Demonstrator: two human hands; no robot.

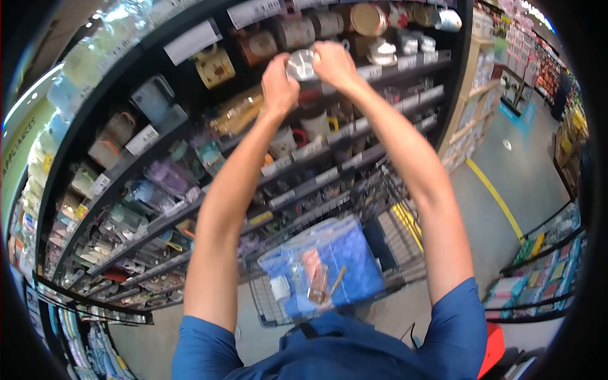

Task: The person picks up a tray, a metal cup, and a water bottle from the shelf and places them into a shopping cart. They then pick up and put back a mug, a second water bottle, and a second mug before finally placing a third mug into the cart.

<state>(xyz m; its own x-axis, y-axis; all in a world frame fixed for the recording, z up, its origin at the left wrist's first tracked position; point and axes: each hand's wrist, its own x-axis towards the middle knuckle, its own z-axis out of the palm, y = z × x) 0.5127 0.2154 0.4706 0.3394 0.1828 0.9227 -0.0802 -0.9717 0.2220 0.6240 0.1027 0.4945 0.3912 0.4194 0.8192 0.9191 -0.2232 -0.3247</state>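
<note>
Both hands — left hand, right hand — clamp a silvery bowl from either side, steadying it. Mugs crowd the far shelf; a cart waits near.

Pale round item half hidden between both hands; shelf labels unreadable.
</note>
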